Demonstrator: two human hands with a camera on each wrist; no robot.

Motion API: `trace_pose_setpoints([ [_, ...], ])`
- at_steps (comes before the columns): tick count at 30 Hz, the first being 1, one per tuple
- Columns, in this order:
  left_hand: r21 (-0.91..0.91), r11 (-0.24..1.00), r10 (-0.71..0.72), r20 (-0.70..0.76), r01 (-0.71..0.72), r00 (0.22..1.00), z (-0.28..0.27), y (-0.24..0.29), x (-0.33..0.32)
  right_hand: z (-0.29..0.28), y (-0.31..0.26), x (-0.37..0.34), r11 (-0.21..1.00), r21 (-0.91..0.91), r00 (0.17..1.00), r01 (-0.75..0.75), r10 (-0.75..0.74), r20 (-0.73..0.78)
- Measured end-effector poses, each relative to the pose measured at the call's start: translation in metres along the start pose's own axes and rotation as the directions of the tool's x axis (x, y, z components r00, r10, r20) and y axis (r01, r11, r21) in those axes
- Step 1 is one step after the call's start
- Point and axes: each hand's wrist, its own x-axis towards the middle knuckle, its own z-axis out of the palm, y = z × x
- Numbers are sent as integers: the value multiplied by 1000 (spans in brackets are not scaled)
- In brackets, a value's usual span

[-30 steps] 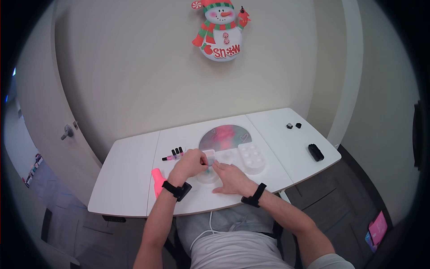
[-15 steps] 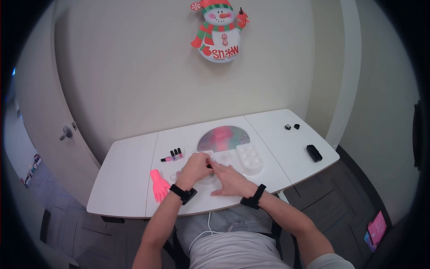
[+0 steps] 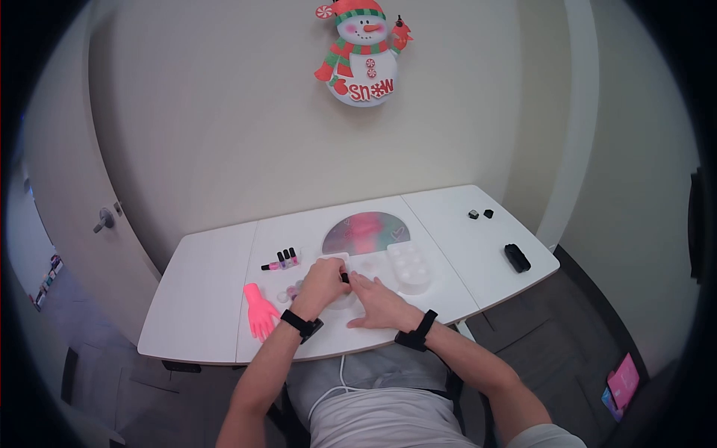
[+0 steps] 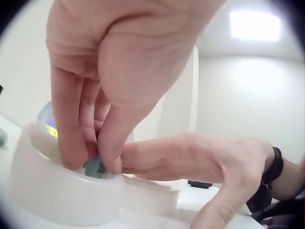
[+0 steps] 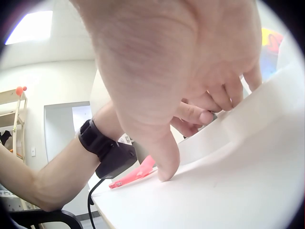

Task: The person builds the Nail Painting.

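Note:
In the left wrist view the left hand pinches a small greenish piece between thumb and fingers, down inside the rim of a white rounded container. The right hand reaches in from the other side, its fingertips close to the left thumb. In the head view the left hand and right hand meet over the container, with a small black item at the left fingertips. The right wrist view has the right hand with its thumb on the tabletop and fingers at the container's rim.
A pink hand model lies left of the hands, near small round pots. Polish bottles stand behind. A white tray with round wells is at right, a colourful half-round panel behind, and a black case farther right.
The left hand has tilted slightly at the container, and the black item now shows at its fingertips. The pink hand model and round pots are less covered. The right hand has barely moved.

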Motion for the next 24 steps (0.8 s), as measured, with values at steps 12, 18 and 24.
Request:
trace_pose_setpoints([
  [12, -76, 997, -16, 76, 22, 997, -26, -6, -1, 2, 5, -1, 1000, 0, 1000, 20, -20, -4],
  [18, 119, 956, -230, -256, 266, 939, -67, -84, 12, 9, 10, -2, 999, -23, 997, 37, -38, -63],
  [24, 241, 896, -340, -166, 373, 925, -48, -189, 3, 15, 15, 1, 998, -45, 998, 52, -54, -44],
])
